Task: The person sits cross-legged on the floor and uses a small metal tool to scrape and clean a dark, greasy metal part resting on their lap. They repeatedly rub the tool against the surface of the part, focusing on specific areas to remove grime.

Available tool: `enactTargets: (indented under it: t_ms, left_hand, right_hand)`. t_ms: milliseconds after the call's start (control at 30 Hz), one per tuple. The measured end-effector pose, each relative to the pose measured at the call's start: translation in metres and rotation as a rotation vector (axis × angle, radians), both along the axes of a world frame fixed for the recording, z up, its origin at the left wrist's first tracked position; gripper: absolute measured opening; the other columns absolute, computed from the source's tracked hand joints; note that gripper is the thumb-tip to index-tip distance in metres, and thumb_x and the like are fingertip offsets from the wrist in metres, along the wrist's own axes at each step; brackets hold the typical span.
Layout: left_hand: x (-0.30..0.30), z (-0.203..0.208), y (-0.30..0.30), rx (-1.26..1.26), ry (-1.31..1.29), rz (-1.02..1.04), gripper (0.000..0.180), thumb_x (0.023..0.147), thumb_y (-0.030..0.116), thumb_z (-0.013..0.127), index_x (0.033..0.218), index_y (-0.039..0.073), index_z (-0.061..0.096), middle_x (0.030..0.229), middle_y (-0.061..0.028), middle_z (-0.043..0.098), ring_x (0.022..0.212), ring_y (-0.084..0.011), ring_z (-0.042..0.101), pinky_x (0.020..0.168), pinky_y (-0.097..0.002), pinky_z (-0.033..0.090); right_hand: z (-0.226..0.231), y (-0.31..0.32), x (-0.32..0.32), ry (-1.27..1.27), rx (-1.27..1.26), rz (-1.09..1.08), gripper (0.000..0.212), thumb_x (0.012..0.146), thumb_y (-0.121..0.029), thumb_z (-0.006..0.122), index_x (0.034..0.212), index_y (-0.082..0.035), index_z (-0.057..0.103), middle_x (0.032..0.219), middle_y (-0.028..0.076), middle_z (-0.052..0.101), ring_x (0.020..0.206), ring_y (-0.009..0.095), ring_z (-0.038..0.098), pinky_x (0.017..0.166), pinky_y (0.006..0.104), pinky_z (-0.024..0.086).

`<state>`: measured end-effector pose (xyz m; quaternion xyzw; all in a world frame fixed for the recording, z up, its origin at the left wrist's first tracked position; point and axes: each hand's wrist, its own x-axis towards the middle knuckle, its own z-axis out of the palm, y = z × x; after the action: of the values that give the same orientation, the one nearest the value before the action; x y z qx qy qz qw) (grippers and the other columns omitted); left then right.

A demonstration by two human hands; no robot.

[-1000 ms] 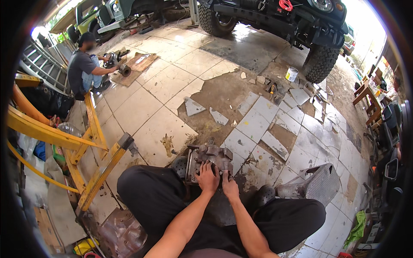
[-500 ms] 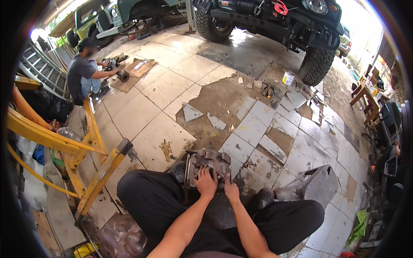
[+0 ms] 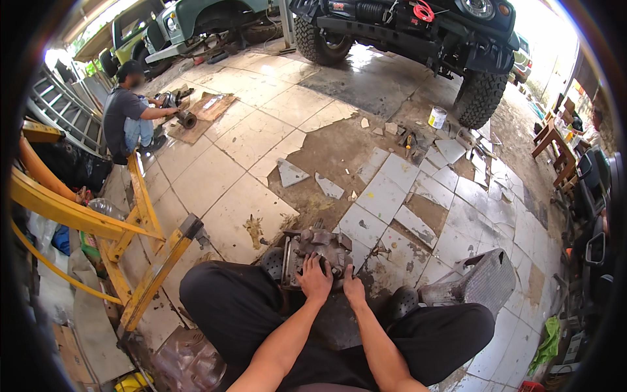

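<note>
A grimy cast-metal gearbox housing (image 3: 321,245) rests on the floor between my feet, with a short shaft sticking up at its far end. My left hand (image 3: 315,281) lies over its near top side, fingers curled onto the metal. At the near right corner, my right hand (image 3: 354,287) grips the housing with the thumb up and the other fingers mostly hidden. Whatever small part may lie under my palms cannot be made out. Dark clogs (image 3: 403,302) show on my feet at both sides of the housing.
A yellow metal frame (image 3: 157,274) stands close on my left, another brown metal casing (image 3: 188,359) by my left knee. A grey step stool (image 3: 470,281) is at my right. Broken tiles (image 3: 392,186) lie ahead, before a dark off-road vehicle (image 3: 405,39). A co-worker (image 3: 127,111) squats far left.
The view has shifted very slightly. Both my hands stay on the gearbox housing in nearly the same place.
</note>
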<state>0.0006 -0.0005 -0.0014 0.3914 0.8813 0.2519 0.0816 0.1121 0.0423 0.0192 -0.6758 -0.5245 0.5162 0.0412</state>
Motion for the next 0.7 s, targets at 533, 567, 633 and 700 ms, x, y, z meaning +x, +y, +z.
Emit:
enactTargets:
  t_ms: [533, 567, 633, 700]
  left_hand:
    - [-0.002, -0.001, 0.0, 0.017, -0.005, 0.004, 0.037, 0.098, 0.034, 0.053, 0.124, 0.01, 0.06, 0.143, -0.0045, 0.056, 0.14, -0.0222, 0.044, 0.11, -0.0649, 0.025]
    - [0.002, -0.001, 0.001, 0.02, -0.007, -0.003, 0.037, 0.098, 0.034, 0.053, 0.125, 0.01, 0.06, 0.143, -0.0045, 0.055, 0.14, -0.022, 0.043, 0.11, -0.0647, 0.025]
    - [-0.002, -0.001, 0.0, 0.019, 0.015, 0.001, 0.037, 0.098, 0.034, 0.053, 0.125, 0.01, 0.06, 0.144, -0.0044, 0.055, 0.141, -0.0216, 0.043, 0.111, -0.0643, 0.025]
    - [-0.009, 0.0, -0.002, -0.006, 0.013, 0.008, 0.038, 0.098, 0.035, 0.052, 0.126, 0.01, 0.06, 0.145, -0.0041, 0.054, 0.141, -0.0212, 0.042, 0.111, -0.0643, 0.025]
  right_hand:
    - [0.001, 0.004, 0.002, 0.031, -0.002, 0.007, 0.104, 0.091, -0.079, 0.024, 0.127, 0.013, 0.059, 0.125, 0.04, 0.056, 0.131, 0.048, 0.048, 0.111, 0.0459, 0.036]
    - [-0.005, 0.005, 0.007, 0.029, -0.014, 0.006, 0.105, 0.091, -0.079, 0.024, 0.127, 0.013, 0.059, 0.125, 0.04, 0.056, 0.131, 0.048, 0.048, 0.111, 0.046, 0.035]
    - [0.005, 0.004, -0.002, 0.043, -0.02, 0.025, 0.104, 0.091, -0.079, 0.024, 0.126, 0.013, 0.059, 0.125, 0.04, 0.056, 0.131, 0.049, 0.047, 0.111, 0.0462, 0.035]
    - [0.018, 0.001, -0.006, 0.039, 0.004, 0.046, 0.104, 0.091, -0.079, 0.025, 0.125, 0.013, 0.059, 0.125, 0.04, 0.056, 0.131, 0.049, 0.047, 0.111, 0.0465, 0.035]
